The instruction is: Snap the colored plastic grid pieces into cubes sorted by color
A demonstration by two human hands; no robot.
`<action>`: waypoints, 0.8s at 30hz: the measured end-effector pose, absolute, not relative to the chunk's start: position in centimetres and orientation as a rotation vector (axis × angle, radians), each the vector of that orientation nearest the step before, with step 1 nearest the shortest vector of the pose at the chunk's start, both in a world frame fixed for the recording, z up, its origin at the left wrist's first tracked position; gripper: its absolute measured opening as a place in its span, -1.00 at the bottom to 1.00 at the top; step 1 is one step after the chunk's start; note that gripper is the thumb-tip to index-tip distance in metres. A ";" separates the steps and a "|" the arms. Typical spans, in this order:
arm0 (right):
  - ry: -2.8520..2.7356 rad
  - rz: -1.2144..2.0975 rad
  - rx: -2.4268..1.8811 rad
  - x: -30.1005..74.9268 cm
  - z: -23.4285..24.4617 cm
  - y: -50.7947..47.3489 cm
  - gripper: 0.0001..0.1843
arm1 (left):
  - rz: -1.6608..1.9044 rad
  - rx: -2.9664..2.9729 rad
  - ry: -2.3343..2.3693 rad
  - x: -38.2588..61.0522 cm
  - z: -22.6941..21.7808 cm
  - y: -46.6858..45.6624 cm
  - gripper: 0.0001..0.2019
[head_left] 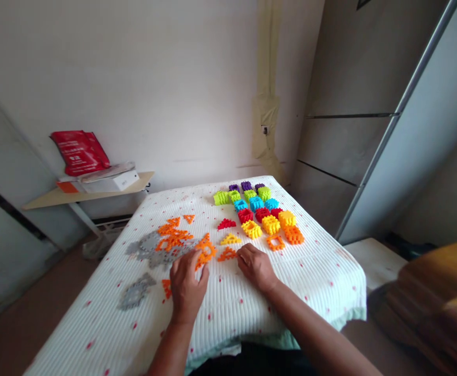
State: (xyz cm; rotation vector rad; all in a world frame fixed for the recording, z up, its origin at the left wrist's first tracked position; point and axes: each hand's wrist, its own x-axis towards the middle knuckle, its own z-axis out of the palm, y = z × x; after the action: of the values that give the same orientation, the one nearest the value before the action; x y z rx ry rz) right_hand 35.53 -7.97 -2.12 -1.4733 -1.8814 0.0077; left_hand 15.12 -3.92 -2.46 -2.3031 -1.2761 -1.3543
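Ribbed bedspread (291, 297); left grip (187, 287) closed on orange lattice piece (207, 249) (plastic); right grip (255, 267) unclear, beside orange triangle (227, 255).

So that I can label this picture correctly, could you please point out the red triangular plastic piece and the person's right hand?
Red triangular plastic piece (226, 224): head view, middle of the piece.
Right hand (256, 267): head view, back of the hand.

Two hands (187, 290), plus blocks: three purple (246, 185), four green (221, 197), three blue (256, 203), three red (245, 215), three yellow (271, 224)
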 end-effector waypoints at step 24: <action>-2.184 0.291 -1.273 36.0 -2.3 -9.9 -0.67 | -1.856 -2.910 -1.834 15.4 -3.6 -5.7 -0.66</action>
State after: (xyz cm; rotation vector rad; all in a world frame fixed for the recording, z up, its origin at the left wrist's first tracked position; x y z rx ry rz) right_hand 36.03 -9.93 -2.33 -1.2733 -2.1835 0.2907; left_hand 15.37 -5.68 -3.65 -2.9101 -1.8342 -1.8557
